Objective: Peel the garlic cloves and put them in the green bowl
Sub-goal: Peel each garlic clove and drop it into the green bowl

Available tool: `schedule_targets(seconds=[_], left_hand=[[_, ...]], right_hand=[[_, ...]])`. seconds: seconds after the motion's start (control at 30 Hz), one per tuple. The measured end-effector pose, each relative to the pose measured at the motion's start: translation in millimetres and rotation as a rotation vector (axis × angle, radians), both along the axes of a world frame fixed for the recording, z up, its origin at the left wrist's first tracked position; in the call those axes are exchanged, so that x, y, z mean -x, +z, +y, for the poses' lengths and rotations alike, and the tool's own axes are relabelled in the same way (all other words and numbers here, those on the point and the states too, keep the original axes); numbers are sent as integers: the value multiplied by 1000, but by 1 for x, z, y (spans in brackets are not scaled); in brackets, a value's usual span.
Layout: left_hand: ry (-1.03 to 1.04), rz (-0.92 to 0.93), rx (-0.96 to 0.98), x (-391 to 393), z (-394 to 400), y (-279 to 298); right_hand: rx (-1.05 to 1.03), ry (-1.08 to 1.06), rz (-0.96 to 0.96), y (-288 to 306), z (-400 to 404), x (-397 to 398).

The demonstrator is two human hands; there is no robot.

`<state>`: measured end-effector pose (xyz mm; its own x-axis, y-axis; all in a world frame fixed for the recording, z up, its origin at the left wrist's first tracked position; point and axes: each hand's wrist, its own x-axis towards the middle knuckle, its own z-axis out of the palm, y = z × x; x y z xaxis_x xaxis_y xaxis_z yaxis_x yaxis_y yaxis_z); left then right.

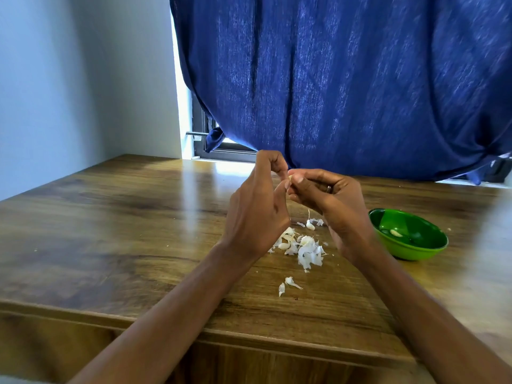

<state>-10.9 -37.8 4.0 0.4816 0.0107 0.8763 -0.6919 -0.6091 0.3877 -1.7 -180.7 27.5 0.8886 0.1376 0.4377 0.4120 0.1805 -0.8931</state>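
Above the wooden table my two hands meet around one garlic clove (290, 178), of which only a pale sliver shows between the fingertips. My left hand (260, 206) pinches it from the left and my right hand (327, 198), with a ring on one finger, pinches it from the right. Below them lies a heap of white garlic skins (307, 252) with loose cloves among them, one clove (310, 225) lying apart. The green bowl (421, 252) stands to the right on the table and holds a peeled clove (396, 233).
The wooden table (124, 217) has its front edge close to me. Two stray skin pieces (288, 285) lie nearer that edge. A blue curtain (346, 79) hangs behind the table, touching its far side, with a window frame (210, 139) and a white wall to the left.
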Motion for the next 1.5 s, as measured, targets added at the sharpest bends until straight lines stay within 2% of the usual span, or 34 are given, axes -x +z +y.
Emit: schedule_targets(seconds=[0.3, 0.57, 0.87, 1.0, 1.27, 1.5], left_hand=[[-89, -14, 98, -3, 0, 2], [-138, 22, 94, -6, 0, 2], [-162, 49, 128, -7, 1, 0], [-187, 82, 160, -7, 2, 0], [-163, 72, 142, -6, 1, 0], [-73, 74, 103, -2, 0, 1]], right_hand=[[40, 68, -27, 1, -2, -2], [116, -48, -103, -1, -3, -4], [103, -109, -77, -2, -5, -6], [33, -78, -29, 0, -6, -4], [-263, 119, 207, 7, -7, -2], [-326, 76, 270, 10, -10, -2]])
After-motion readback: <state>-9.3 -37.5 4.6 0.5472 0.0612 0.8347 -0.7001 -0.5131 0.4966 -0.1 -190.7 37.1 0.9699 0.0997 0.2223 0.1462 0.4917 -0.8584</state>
